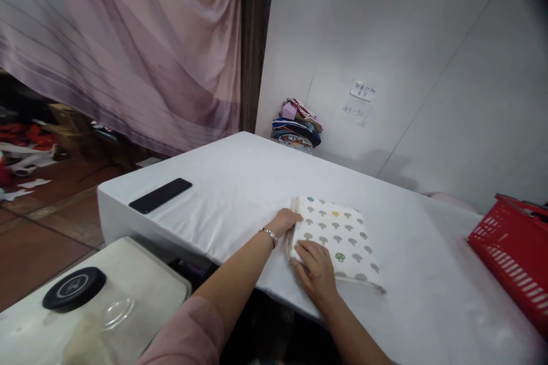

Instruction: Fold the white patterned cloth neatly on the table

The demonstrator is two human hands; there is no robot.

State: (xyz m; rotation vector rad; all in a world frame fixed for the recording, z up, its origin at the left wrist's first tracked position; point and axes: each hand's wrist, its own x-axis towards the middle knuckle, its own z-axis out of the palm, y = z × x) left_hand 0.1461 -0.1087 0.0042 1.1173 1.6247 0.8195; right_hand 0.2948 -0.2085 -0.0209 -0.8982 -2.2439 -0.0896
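A folded white cloth printed with grey, green, blue and yellow mushrooms lies on the white-covered table. My left hand, with a bracelet at the wrist, grips the cloth's left edge; some of its fingers are hidden. Close beside it, my right hand is closed on the near left corner, its fingers curled over the top and its thumb at the edge. Several layers show along the left side of the cloth.
A black phone-like slab lies at the table's left. Folded fabrics are stacked by the wall. On the right stands a red plastic basket. A white surface with a black-lidded clear container is at lower left.
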